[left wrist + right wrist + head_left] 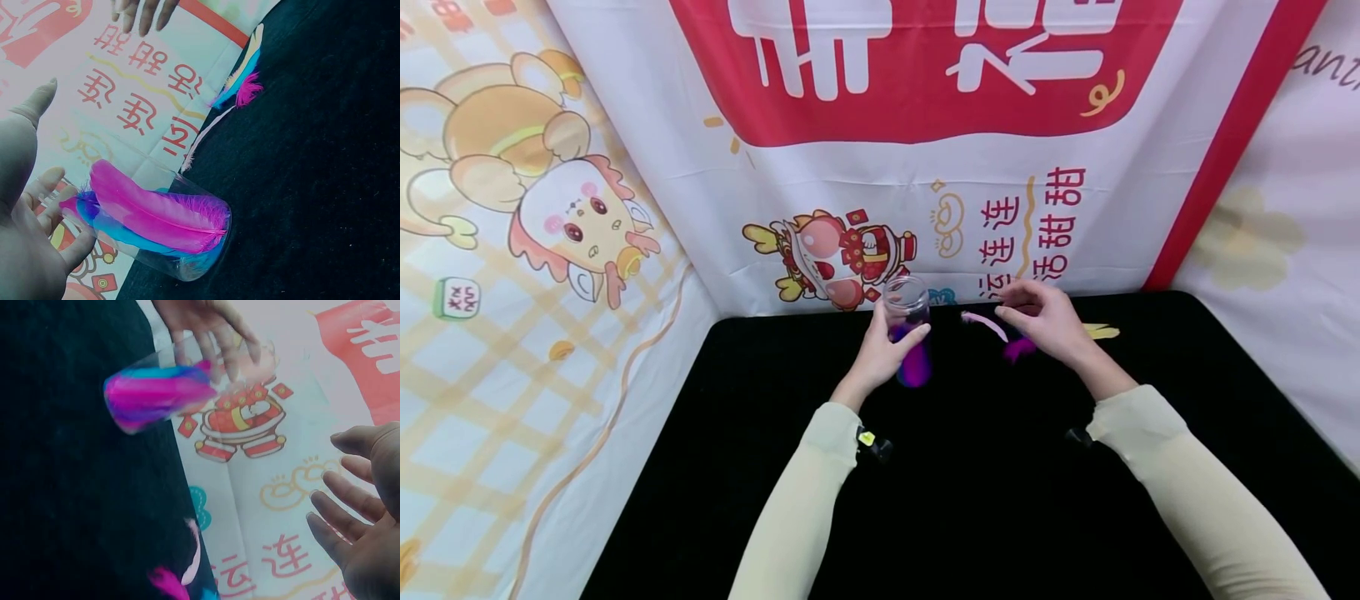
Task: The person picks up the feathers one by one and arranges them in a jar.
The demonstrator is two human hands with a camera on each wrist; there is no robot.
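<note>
My left hand [874, 354] grips a clear cylindrical jar [907, 293] near the table's back edge, its thumb across the near side. Magenta, blue and purple feathers [156, 215] lie inside the jar's lower part. To the right, my right hand [1047, 323] hovers over the loose feathers; the right wrist view shows its fingers [347, 494] spread and holding nothing. Below that hand are a pale pink feather [988, 323] and a magenta feather [1018, 349]. A pale yellow feather [1102, 331] shows beyond it, and the left wrist view adds a blue feather [242, 74].
A black cloth [955, 500] covers the table. Printed hangings stand upright at its back edge [700, 192] and on both sides. Small black wrist cameras [874, 444] sit on the cuffs.
</note>
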